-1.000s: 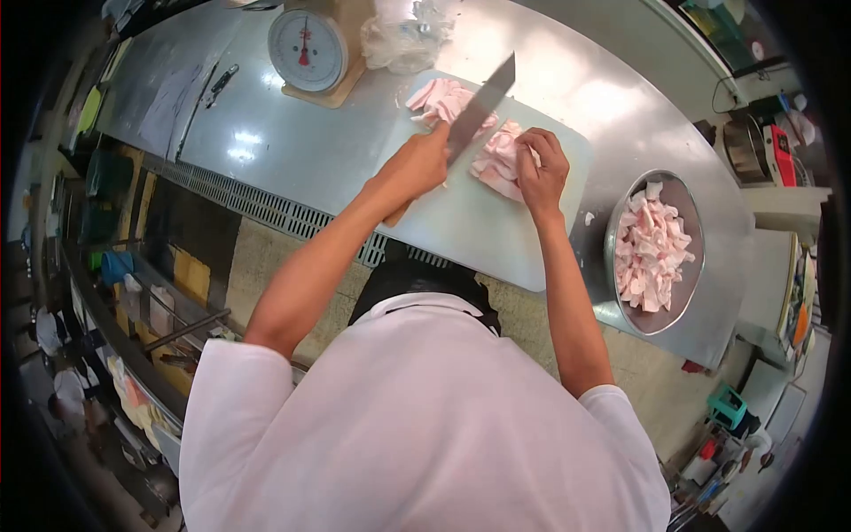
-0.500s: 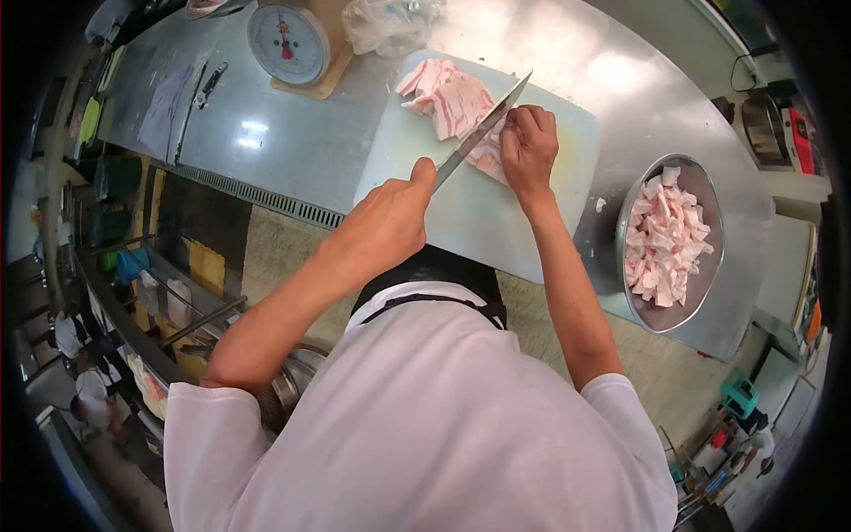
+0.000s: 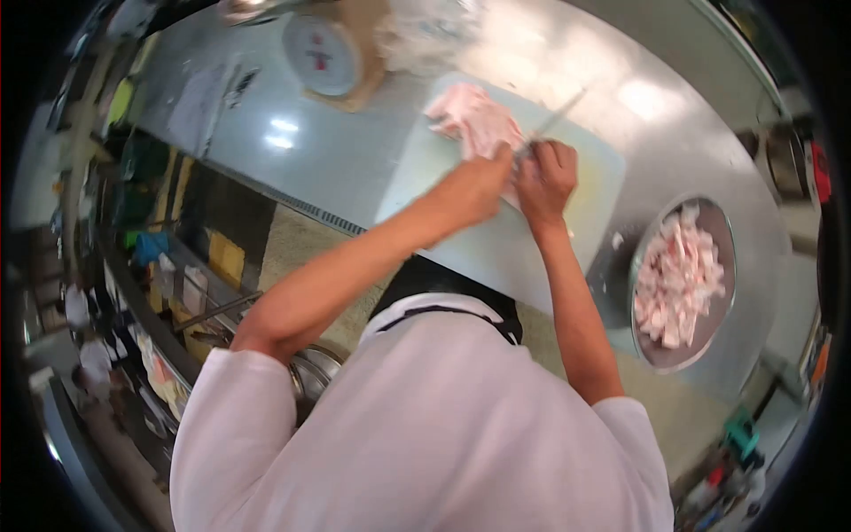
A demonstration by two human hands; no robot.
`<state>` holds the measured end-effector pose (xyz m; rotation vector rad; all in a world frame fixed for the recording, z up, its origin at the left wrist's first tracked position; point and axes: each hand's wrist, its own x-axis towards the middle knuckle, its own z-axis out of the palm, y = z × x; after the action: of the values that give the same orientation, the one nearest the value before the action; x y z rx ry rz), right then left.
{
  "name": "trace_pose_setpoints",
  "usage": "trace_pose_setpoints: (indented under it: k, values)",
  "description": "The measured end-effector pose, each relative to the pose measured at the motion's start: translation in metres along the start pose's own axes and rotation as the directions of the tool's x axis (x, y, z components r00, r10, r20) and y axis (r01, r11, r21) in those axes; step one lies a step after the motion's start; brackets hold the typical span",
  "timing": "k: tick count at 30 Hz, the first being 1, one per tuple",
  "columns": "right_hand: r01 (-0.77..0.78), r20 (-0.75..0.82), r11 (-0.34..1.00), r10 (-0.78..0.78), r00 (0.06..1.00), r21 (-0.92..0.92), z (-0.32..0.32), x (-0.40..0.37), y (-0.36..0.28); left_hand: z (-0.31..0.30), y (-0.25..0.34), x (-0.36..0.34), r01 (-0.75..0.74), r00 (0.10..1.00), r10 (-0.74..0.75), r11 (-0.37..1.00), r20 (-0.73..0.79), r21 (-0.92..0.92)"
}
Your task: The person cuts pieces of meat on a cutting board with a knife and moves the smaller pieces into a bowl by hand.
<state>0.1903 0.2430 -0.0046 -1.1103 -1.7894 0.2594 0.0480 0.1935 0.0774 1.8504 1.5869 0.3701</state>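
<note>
My left hand (image 3: 470,195) is closed round the handle of a knife (image 3: 560,113), whose blurred blade points up and to the right. Right beside it, my right hand (image 3: 547,182) has its fingers curled down on the near end of the pale pink sliced meat (image 3: 479,122). Most of the meat lies to the left of the blade, on a white cutting board (image 3: 425,191). Where blade and meat meet is hidden by my hands and motion blur.
A metal bowl (image 3: 729,266) of cut meat pieces (image 3: 678,275) stands right of the board on the steel table (image 3: 257,89). A dial scale (image 3: 321,55) and a clear plastic bag (image 3: 430,34) sit at the back. Small scraps lie between board and bowl.
My left hand and the knife have moved forward and right, closer to my right hand. The whole view has shifted, so table items appear lower and further right.
</note>
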Motion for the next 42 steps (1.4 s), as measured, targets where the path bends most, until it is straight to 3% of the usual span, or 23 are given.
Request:
trace_pose_setpoints:
  k: [3, 4, 5, 9, 11, 12, 14, 20, 22, 24, 28, 30, 33, 37, 39, 40, 42]
  values:
    - [0.072, -0.009, 0.994, -0.073, 0.997, -0.077, 0.003, 0.0, -0.006, -0.023, 0.015, -0.019, 0.078, 0.997, -0.079, 0.992, 0.011, 0.098]
    - [0.091, -0.018, 0.994, -0.092, 0.996, -0.058, 0.004, 0.003, -0.006, -0.029, 0.019, -0.028, 0.09, 0.995, -0.092, 0.995, 0.045, 0.048]
    - [0.073, -0.014, 0.996, -0.074, 0.997, -0.043, 0.002, 0.002, -0.005, -0.03, 0.023, -0.036, 0.102, 0.99, -0.101, 0.995, 0.095, -0.008]
    - [0.026, -0.025, 1.0, -0.027, 0.999, -0.012, 0.003, 0.0, -0.003, -0.012, 0.006, -0.036, 0.099, 0.993, -0.1, 0.995, 0.064, 0.008]
    - [0.024, -0.032, 1.0, -0.024, 0.999, -0.012, 0.003, 0.001, -0.002, 0.013, -0.013, -0.011, -0.099, 0.985, 0.099, 0.995, -0.142, 0.013]
    - [0.021, -0.03, 1.0, -0.022, 0.999, -0.015, 0.002, 0.001, -0.002, 0.004, -0.006, -0.002, -0.1, 0.985, 0.101, 0.995, -0.143, 0.013]
    - [0.032, -0.014, 0.999, -0.033, 0.999, -0.041, 0.001, 0.001, -0.004, -0.023, 0.014, 0.008, 0.176, 0.974, -0.16, 0.98, 0.162, -0.091]
    - [0.017, -0.036, 0.999, -0.019, 0.999, -0.042, 0.004, 0.0, -0.006, -0.018, 0.006, -0.065, 0.172, 0.979, -0.171, 0.985, 0.111, -0.003]
    - [0.013, -0.042, 0.999, -0.015, 0.999, -0.045, 0.005, 0.002, -0.003, -0.005, -0.001, -0.044, 0.162, 0.978, -0.162, 0.987, 0.129, 0.006]
    - [0.012, -0.056, 0.999, -0.014, 0.998, -0.036, 0.004, 0.002, -0.005, 0.009, -0.015, -0.018, 0.075, 0.996, -0.072, 0.996, 0.055, -0.048]
    - [0.025, -0.028, 0.997, -0.027, 0.999, -0.07, 0.004, -0.001, -0.004, 0.002, -0.011, -0.021, 0.057, 0.998, -0.053, 0.988, 0.036, -0.144]
    - [0.039, -0.046, 0.998, -0.041, 0.998, -0.049, 0.004, -0.001, -0.002, -0.009, 0.002, -0.044, 0.196, 0.97, -0.186, 0.979, 0.157, -0.053]
    - [0.026, -0.05, 0.999, -0.028, 0.998, -0.041, 0.005, -0.001, -0.003, -0.008, -0.003, -0.065, 0.213, 0.959, -0.198, 0.975, 0.202, -0.057]
    - [0.023, -0.046, 0.998, -0.026, 0.999, -0.063, 0.005, 0.001, -0.004, 0.031, -0.029, -0.026, 0.142, 0.984, -0.135, 0.988, 0.115, -0.057]
    - [0.029, -0.04, 0.998, -0.031, 0.999, -0.051, 0.006, -0.001, -0.002, 0.043, -0.036, -0.013, -0.025, 0.998, 0.019, 0.995, -0.059, -0.095]
    - [0.031, -0.044, 0.998, -0.034, 0.998, -0.058, 0.004, -0.002, -0.001, 0.042, -0.035, -0.016, -0.034, 0.998, 0.028, 0.995, -0.06, -0.096]
    - [0.011, -0.033, 0.999, -0.012, 0.999, -0.038, 0.005, -0.003, 0.001, 0.039, -0.03, -0.025, 0.096, 0.995, -0.097, 0.989, 0.003, -0.116]
